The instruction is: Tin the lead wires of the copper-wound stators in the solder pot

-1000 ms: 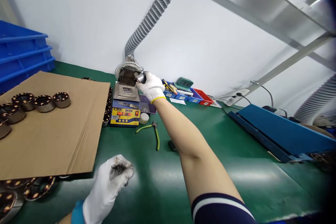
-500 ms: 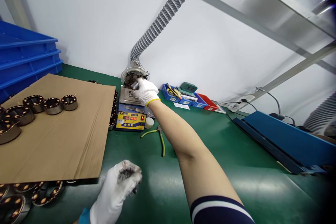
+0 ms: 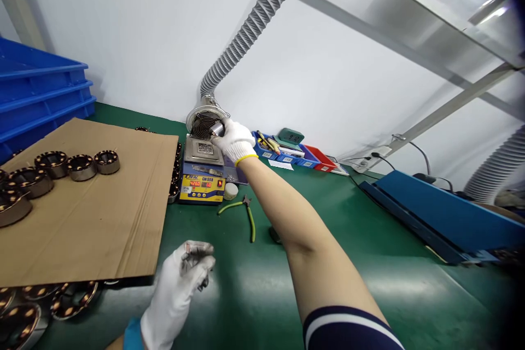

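My right hand [image 3: 235, 140], in a white glove, reaches far across the green bench and is closed on a small metal cylinder [image 3: 217, 129]. It holds the cylinder just above the square plate of the solder pot [image 3: 202, 167], in front of the round fume intake [image 3: 202, 122]. My left hand [image 3: 176, 290], also gloved, hovers low near the front with its fingers curled round a small dark part [image 3: 196, 252] that I cannot make out.
A cardboard sheet [image 3: 94, 213] at the left carries several wound motor stators [image 3: 81, 167]; more stators [image 3: 24, 314] lie under its front edge. Green-handled cutters [image 3: 244, 210] lie on the mat. Blue crates [image 3: 36, 93] stack at the far left, small parts bins [image 3: 293, 154] at the back, a blue tray [image 3: 447, 213] right.
My right hand dipped the cylinder down onto the solder pot plate, then lifted it back up. The left hand stayed low with its part.
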Demonstrator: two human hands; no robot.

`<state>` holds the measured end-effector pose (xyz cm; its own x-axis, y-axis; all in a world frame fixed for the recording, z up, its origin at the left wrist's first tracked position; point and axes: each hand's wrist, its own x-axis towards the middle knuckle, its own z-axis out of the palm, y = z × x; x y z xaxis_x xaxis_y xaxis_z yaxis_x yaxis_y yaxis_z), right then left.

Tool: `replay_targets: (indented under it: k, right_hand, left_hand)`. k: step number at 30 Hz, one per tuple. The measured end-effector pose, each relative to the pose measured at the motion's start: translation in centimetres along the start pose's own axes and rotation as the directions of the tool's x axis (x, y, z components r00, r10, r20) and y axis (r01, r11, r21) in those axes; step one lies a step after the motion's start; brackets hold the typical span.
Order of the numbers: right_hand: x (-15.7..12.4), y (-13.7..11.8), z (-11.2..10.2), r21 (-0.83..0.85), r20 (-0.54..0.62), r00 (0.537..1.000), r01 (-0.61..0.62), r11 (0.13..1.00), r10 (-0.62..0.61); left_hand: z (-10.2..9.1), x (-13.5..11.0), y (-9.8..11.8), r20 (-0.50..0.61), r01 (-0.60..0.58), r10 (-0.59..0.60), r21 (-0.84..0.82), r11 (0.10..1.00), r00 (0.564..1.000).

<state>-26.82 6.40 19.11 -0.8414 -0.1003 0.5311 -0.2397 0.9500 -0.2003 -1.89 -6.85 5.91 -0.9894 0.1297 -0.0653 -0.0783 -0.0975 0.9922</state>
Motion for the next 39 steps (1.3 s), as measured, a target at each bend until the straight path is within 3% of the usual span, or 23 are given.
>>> replay_targets:
  k: [3,5,6,8,9,11,12,13,14,16,17,18,19,22,24,26,28,30,32,34,37,39]
  right_hand:
    - [-2.3,0.3,-1.6,0.179,-0.028,0.996,-0.081,0.981,0.088]
    - [-4.8,0.1,-1.8,0.382,0.008,0.988,-0.147,0.912,0.156]
    - [-6.4,-0.2,-1.6,0.507,0.070,0.978,-0.204,0.838,0.196]
    - [-10.2,-1.0,-0.9,0.699,0.286,0.926,-0.378,0.607,0.247]
    - [-12.4,-1.6,-0.6,0.725,0.421,0.873,-0.488,0.486,0.248]
    - [-16.8,-2.8,-0.4,0.724,0.597,0.790,-0.606,0.330,0.139]
    - [-18.8,-3.3,-0.6,0.732,0.630,0.774,-0.620,0.283,0.065]
    - [-20.7,-3.7,-0.9,0.750,0.614,0.789,-0.584,0.311,0.002]
    - [-22.2,-3.9,-1.4,0.735,0.620,0.783,-0.555,0.390,-0.054]
    - [-24.1,-3.7,-2.2,0.643,0.696,0.706,-0.529,0.554,-0.135]
    - [-24.5,-3.4,-2.4,0.612,0.730,0.663,-0.525,0.592,-0.166]
    - [-24.6,-3.0,-2.3,0.603,0.756,0.626,-0.552,0.575,-0.192]
    - [-24.5,-2.7,-2.0,0.612,0.773,0.596,-0.609,0.506,-0.217]
    - [-23.5,-2.0,0.0,0.573,0.815,0.528,-0.798,0.189,-0.239]
    - [-22.8,-1.9,1.4,0.538,0.836,0.503,-0.831,0.143,-0.220]
    - [-22.0,-1.9,1.8,0.565,0.824,0.523,-0.790,0.240,-0.217]
    - [-20.6,-1.7,1.3,0.575,0.817,0.539,-0.728,0.373,-0.205]
    - [-18.2,-1.2,0.2,0.566,0.785,0.611,-0.634,0.527,-0.108]
    - [-14.7,-0.3,-0.7,0.559,0.636,0.771,-0.481,0.675,0.023]
    - [-10.5,0.7,-1.0,0.498,0.368,0.924,-0.293,0.816,0.107]
    - [-4.4,1.7,-0.1,0.365,0.104,0.986,-0.157,0.918,0.127]
    - [-1.3,1.9,1.2,0.313,0.051,0.991,-0.133,0.940,0.123]
  left_hand:
    - [0.3,0.3,0.3,-0.065,0.033,-0.035,-0.027,0.999,0.997]
    - [0.4,0.6,-0.1,-0.110,0.000,-0.005,-0.047,0.999,0.994]
    - [0.3,0.7,-0.5,-0.123,-0.046,0.040,-0.047,0.998,0.992]
    - [0.2,0.9,-1.8,-0.156,-0.193,0.193,0.020,0.981,0.969]
    - [0.0,1.0,-2.6,-0.177,-0.267,0.281,0.099,0.959,0.943]
    - [-0.2,1.0,-3.9,-0.205,-0.362,0.424,0.280,0.889,0.882]
    - [-0.2,1.1,-4.3,-0.216,-0.378,0.466,0.349,0.858,0.858]
    - [-0.2,1.2,-4.5,-0.230,-0.377,0.486,0.392,0.839,0.843]
    - [-0.2,1.3,-4.5,-0.249,-0.365,0.488,0.412,0.835,0.836]
    - [-0.1,1.7,-3.9,-0.315,-0.314,0.462,0.422,0.851,0.829]
    - [-0.1,1.8,-3.3,-0.356,-0.267,0.423,0.410,0.872,0.833]
    - [0.0,1.9,-2.6,-0.392,-0.219,0.370,0.379,0.899,0.842]
    - [0.0,2.0,-2.0,-0.410,-0.172,0.301,0.323,0.931,0.861]
    - [0.1,1.9,-0.5,-0.310,-0.079,0.105,0.095,0.992,0.945]
    - [0.2,1.9,-0.3,-0.215,-0.051,0.056,0.030,0.998,0.975]
    - [0.1,2.0,-0.9,-0.169,-0.059,0.070,0.071,0.996,0.983]
    - [-0.1,2.2,-1.9,-0.203,-0.084,0.127,0.208,0.974,0.971]
    - [-0.2,2.4,-3.0,-0.273,-0.102,0.224,0.399,0.911,0.936]
    - [-0.1,2.5,-3.9,-0.266,-0.172,0.404,0.610,0.774,0.875]
    - [0.0,2.3,-4.6,-0.121,-0.296,0.592,0.776,0.557,0.797]
    - [0.2,2.1,-4.9,0.113,-0.403,0.701,0.877,0.264,0.704]
    - [0.2,2.1,-4.9,0.179,-0.407,0.716,0.900,0.158,0.674]
